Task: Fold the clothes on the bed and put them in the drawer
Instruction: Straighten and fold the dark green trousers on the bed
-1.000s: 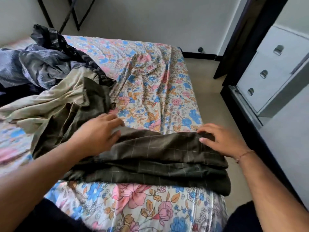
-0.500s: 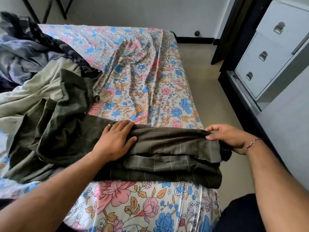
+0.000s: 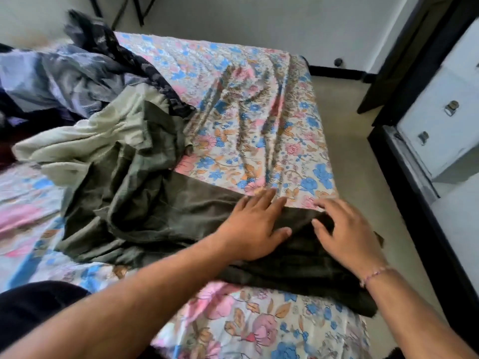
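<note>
Nothing readable anywhere here, honestly. No labels, brand tags, numbers or signs show up on anything in view, and the motion blur would smear any small print anyway.

The drawer unit [image 3: 452, 130] is cut off at the right edge, and the clothes pile [image 3: 77, 81] is motion-blurred
</note>
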The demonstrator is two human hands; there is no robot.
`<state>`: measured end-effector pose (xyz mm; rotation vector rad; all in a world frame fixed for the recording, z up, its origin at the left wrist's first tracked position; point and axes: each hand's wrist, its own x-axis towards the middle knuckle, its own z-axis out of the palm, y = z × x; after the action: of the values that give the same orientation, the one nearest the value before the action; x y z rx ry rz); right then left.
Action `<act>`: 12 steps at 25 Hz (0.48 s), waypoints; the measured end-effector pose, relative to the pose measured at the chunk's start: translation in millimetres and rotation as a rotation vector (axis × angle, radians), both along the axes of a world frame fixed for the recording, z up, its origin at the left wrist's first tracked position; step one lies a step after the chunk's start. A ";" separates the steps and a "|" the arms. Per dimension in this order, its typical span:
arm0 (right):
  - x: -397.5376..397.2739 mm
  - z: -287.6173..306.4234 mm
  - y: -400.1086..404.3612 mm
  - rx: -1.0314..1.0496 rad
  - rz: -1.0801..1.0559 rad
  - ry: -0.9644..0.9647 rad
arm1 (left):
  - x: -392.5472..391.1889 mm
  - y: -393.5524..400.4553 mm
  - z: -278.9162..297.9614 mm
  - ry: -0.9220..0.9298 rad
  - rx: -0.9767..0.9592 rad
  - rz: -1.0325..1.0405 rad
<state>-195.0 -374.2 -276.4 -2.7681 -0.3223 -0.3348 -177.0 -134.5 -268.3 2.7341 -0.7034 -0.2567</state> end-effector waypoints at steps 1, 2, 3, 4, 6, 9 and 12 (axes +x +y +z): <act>0.6 -1.2 12.6 -0.017 0.050 -0.022 | 6.0 35.9 15.4 -0.056 0.007 0.046; 4.4 -1.3 30.6 0.013 0.079 -0.037 | 8.8 72.7 29.8 -0.123 -0.009 0.114; 12.0 -2.0 53.4 0.093 0.096 -0.034 | 9.8 107.9 42.5 -0.201 -0.054 0.201; 19.3 -2.3 78.6 0.208 0.101 -0.006 | 9.6 136.4 51.4 -0.286 -0.126 0.301; 43.1 0.3 146.6 0.398 0.142 0.057 | 13.1 186.7 58.7 -0.440 -0.318 0.552; 90.9 -1.9 243.6 0.443 0.228 0.141 | 30.5 239.8 58.8 -0.406 -0.343 0.772; 133.8 -2.3 301.1 0.395 0.178 0.241 | 39.6 262.9 58.3 -0.195 -0.271 0.804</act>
<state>-61.2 -73.1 -278.7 -2.3394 -0.3903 -0.0135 -137.3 128.4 -210.0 2.5486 0.3296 0.2705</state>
